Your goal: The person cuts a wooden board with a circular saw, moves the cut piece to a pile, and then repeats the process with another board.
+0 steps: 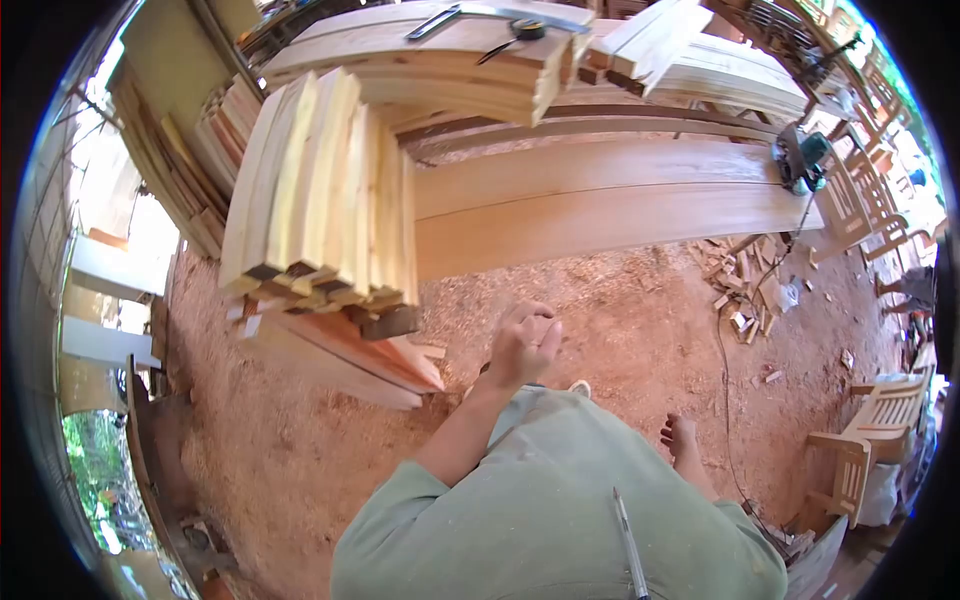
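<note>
My left hand [528,345] is raised in front of my body, its fingers curled in. No object shows in it. The nearest thing on that side is a stack of pale planks [320,190], their cut ends facing me. My right hand [680,433] hangs low at my side, fingers loosely bent and a little apart, holding nothing I can see. Beyond both hands lie long wide boards [600,205], with a green power tool [803,160] at their right end. A pen [630,540] is clipped on my green shirt.
A tape measure [528,30] and a square [434,22] lie on stacked timber at the back. Reddish boards [350,350] extend under the plank stack. Offcuts [745,290] and a cord [725,370] lie on the dusty floor. A slatted wooden bench [870,430] stands at right.
</note>
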`<action>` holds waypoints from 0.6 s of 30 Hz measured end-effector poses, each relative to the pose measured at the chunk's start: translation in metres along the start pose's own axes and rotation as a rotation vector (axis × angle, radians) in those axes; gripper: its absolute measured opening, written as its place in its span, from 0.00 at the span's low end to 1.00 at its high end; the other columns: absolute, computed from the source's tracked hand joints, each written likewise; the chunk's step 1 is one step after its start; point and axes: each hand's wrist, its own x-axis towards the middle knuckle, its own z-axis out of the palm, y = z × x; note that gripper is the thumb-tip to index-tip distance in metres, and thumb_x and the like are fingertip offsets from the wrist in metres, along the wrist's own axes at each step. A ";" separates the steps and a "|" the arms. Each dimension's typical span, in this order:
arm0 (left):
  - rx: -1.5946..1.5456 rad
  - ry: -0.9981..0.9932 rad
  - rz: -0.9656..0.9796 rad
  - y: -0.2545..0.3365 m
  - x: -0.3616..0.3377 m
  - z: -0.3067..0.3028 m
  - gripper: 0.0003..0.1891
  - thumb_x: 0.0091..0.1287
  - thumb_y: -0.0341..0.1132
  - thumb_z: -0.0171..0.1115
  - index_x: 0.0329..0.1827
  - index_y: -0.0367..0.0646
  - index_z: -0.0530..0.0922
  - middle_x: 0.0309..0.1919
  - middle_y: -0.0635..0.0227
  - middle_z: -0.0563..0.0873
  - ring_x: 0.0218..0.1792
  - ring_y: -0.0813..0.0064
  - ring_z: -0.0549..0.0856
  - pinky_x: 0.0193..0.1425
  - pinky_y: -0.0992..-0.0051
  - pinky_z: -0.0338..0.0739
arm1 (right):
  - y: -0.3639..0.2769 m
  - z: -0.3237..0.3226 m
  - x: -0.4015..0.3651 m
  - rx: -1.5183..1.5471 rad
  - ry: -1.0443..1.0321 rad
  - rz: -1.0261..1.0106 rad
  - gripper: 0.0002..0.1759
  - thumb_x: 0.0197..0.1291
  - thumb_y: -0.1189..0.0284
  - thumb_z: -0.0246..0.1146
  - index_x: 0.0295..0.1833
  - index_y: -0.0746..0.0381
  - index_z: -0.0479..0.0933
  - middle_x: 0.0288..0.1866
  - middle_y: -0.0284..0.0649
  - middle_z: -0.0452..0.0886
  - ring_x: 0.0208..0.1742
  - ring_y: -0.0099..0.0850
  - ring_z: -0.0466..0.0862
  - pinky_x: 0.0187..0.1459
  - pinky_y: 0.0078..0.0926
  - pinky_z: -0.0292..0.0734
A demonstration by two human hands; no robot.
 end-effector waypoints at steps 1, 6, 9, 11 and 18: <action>0.015 -0.014 -0.018 0.002 0.003 0.009 0.05 0.56 0.26 0.70 0.32 0.39 0.80 0.37 0.61 0.86 0.39 0.57 0.85 0.44 0.64 0.80 | 0.002 -0.006 0.008 0.045 0.002 0.025 0.14 0.64 0.63 0.63 0.50 0.58 0.77 0.42 0.39 0.78 0.37 0.38 0.81 0.35 0.43 0.76; 0.023 -0.110 -0.093 -0.005 0.046 0.047 0.06 0.56 0.29 0.70 0.31 0.37 0.81 0.35 0.56 0.86 0.38 0.54 0.86 0.43 0.62 0.81 | -0.009 -0.014 0.036 0.165 -0.025 0.118 0.14 0.64 0.63 0.63 0.51 0.59 0.77 0.46 0.40 0.79 0.40 0.40 0.82 0.38 0.44 0.76; -0.030 -0.245 -0.269 -0.023 0.096 0.080 0.08 0.58 0.32 0.70 0.34 0.36 0.82 0.37 0.54 0.87 0.40 0.56 0.87 0.44 0.63 0.81 | -0.012 -0.010 0.059 0.224 -0.119 0.104 0.19 0.67 0.61 0.60 0.57 0.62 0.74 0.52 0.43 0.79 0.49 0.43 0.82 0.47 0.48 0.78; -0.021 -0.289 -0.321 -0.033 0.143 0.106 0.10 0.59 0.33 0.70 0.38 0.36 0.82 0.37 0.54 0.87 0.41 0.58 0.87 0.45 0.64 0.81 | -0.026 -0.009 0.062 0.257 -0.085 0.090 0.18 0.66 0.62 0.62 0.56 0.60 0.76 0.48 0.41 0.79 0.44 0.40 0.81 0.42 0.43 0.77; -0.315 0.064 -0.361 -0.088 0.330 0.218 0.15 0.66 0.36 0.69 0.50 0.37 0.79 0.41 0.68 0.83 0.37 0.81 0.80 0.42 0.78 0.77 | -0.086 -0.053 0.070 0.387 0.059 0.105 0.14 0.63 0.67 0.63 0.52 0.58 0.78 0.40 0.37 0.78 0.31 0.33 0.80 0.29 0.33 0.75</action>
